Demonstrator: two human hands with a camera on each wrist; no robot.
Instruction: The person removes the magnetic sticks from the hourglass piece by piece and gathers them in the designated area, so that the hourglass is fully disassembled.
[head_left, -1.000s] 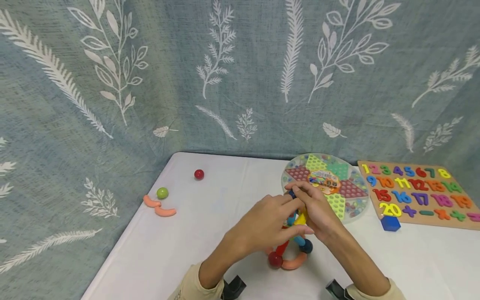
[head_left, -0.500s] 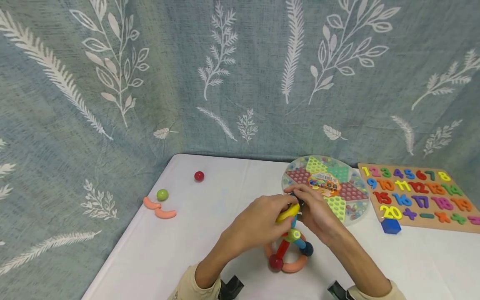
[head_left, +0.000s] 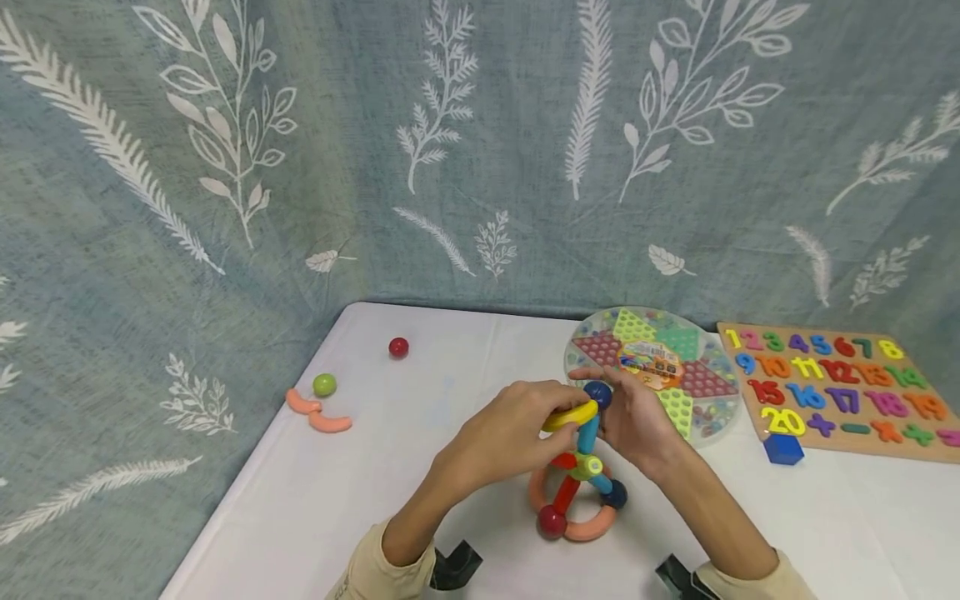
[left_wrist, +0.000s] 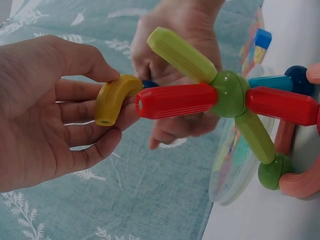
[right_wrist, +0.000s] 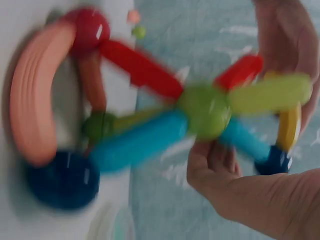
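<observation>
My left hand pinches a yellow curved magnetic stick between thumb and fingers. One end of it meets a dark blue ball atop a blue stick. This stick rises from the green centre ball of a standing magnetic stick-and-ball build. My right hand is loosely cupped beside and behind the blue ball, fingers relaxed; any contact is unclear. Red stick and light green stick also branch from the centre. The base ring has coral curved sticks, a red ball and another blue ball.
On the white table lie a red ball, a green ball and coral curved pieces at left. A round game board, a number board and a blue cube are at right.
My hands have parted slightly. The left has shifted left with the yellow stick, now uncovered at the blue ball. My right fingers have loosened from around that ball.
</observation>
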